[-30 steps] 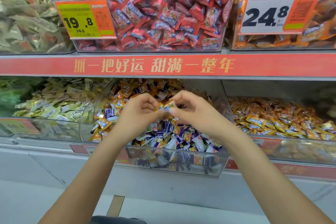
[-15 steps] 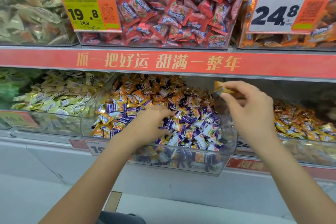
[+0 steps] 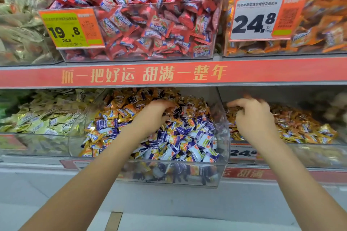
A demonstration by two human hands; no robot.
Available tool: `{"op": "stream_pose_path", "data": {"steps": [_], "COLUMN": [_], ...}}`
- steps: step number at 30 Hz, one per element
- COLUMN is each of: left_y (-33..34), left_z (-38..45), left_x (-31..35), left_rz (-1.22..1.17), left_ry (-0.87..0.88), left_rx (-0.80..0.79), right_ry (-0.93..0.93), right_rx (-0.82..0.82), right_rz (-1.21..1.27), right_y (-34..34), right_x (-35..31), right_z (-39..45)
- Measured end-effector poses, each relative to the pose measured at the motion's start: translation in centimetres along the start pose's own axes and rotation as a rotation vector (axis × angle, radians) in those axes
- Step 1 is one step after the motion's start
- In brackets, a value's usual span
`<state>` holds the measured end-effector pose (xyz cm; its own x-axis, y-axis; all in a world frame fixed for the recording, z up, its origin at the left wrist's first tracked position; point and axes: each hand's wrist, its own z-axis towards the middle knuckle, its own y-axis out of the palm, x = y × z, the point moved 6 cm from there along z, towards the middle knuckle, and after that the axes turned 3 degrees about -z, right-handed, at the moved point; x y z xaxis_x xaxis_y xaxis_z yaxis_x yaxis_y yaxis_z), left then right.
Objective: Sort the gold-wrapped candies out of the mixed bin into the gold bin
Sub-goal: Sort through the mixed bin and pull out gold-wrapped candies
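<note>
Gold-wrapped candies (image 3: 120, 112): scattered through the mixed bin (image 3: 221, 137), thickest along its back and left side, interleaved with purple-and-white pieces toward the front. Many remain; sorting is judged far from done.

Gold bin (image 3: 319, 154): clear bin just right of the mixed bin, sharing the dividing wall; it holds a heap of gold pieces only.

Right hand (image 3: 253, 116): over the left rear of the gold heap, fingers curled downward onto it. Whether it holds a candy cannot be told; fingertips are blurred and blend into the pile. Judged step: delivery of a picked piece into the gold bin.

Left hand (image 3: 155, 114): inside the mixed bin, fingers curled down into the candies near the back centre, gold pieces touching and just beside it. Whether anything is pinched cannot be told; the fingertips are buried.

Next move, as judged: the left hand needs to isolate one gold wrapper without dragging purple neighbours, then carry it over the dividing wall.

Surroundings: red-wrapped candies (image 3: 150, 24) in the bin above, orange ones at upper right, pale yellow-green ones at lower left; price tag (image 3: 71, 29) reading 19.8, price card (image 3: 262, 18) reading 24.8; red shelf banner (image 3: 144, 76).
</note>
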<state>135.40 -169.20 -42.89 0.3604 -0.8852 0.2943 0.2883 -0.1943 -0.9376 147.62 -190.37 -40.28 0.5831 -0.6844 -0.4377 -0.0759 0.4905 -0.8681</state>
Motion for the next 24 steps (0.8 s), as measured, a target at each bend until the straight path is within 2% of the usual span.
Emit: {"op": "stream_pose_path", "data": {"steps": [3, 6, 8, 14, 16, 20, 24], "left_y": [0.3, 1.5, 2.2, 3.9, 4.3, 5.3, 6.0], "left_z": [3.2, 5.7, 6.8, 8.1, 8.6, 9.4, 8.2], "left_x": [0.3, 0.2, -0.3, 2.2, 2.6, 2.7, 4.1], "left_rz": [-0.045, 0.205, 0.28, 0.179, 0.172, 0.128, 0.095], "left_ry": [-0.042, -0.01, 0.0, 0.075, 0.064, 0.052, 0.041], "left_rx": [0.012, -0.037, -0.08, -0.397, -0.442, -0.435, -0.278], "right_ry": [-0.026, -0.026, -0.033, -0.076, -0.091, -0.101, -0.1], "right_rx": [-0.016, 0.0, 0.019, 0.007, -0.006, -0.03, -0.049], "right_rz": [-0.005, 0.035, 0.058, 0.162, 0.185, 0.247, 0.241], "right_y": [0.9, 0.5, 0.3, 0.7, 1.0, 0.9, 0.9], "right_x": [-0.3, -0.2, -0.1, -0.1, -0.3, -0.1, 0.1], "right_z": [0.2, 0.5, 0.7, 0.9, 0.9, 1.1, 1.1]}}
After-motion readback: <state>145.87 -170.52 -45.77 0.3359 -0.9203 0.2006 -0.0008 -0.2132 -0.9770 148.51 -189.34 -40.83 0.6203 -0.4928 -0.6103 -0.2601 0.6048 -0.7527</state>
